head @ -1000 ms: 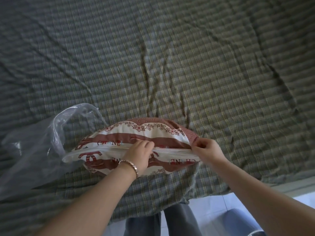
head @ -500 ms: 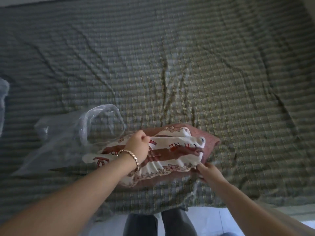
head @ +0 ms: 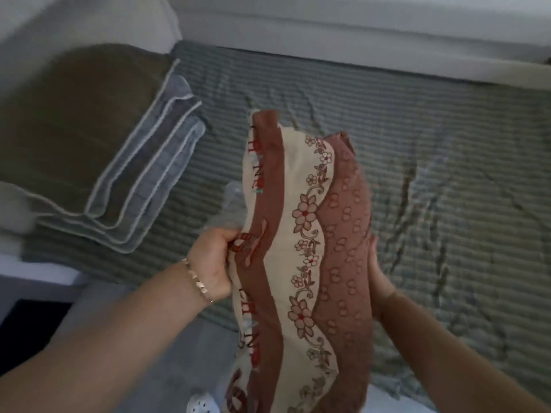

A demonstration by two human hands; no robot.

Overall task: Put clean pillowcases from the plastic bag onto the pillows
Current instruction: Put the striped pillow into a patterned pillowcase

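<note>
Pillow (head: 328,263) is held up off the bed (head: 447,204), in the air between the two hands, in the lower middle of the view. Its long axis runs from the person's body away toward the far side of the bed. The far end points up and slightly left; the near end drops out of the bottom of the frame.

The cream-and-brown pillowcase (head: 286,180) faces the camera, its floral border and red lettering running along the long axis. A pink-brown panel with a small loop print runs down the right side. Cannot tell whether that is the back of the case or the pillow's own cover.

Left hand (head: 214,260) has its fingers curled tight, gripping a bunch of pillowcase fabric at the left edge. There is a bracelet (head: 198,281) on that wrist. Right hand (head: 377,272) has straight fingers laid flat against the pillow's right side, pressing inward.

A clear plastic bag (head: 234,204), blurred, shows just behind the pillow's left edge, above the left hand.

The bed carries a creased green checked sheet. Folded blankets (head: 98,144) are stacked at its left end, well apart from the pillow.
</note>
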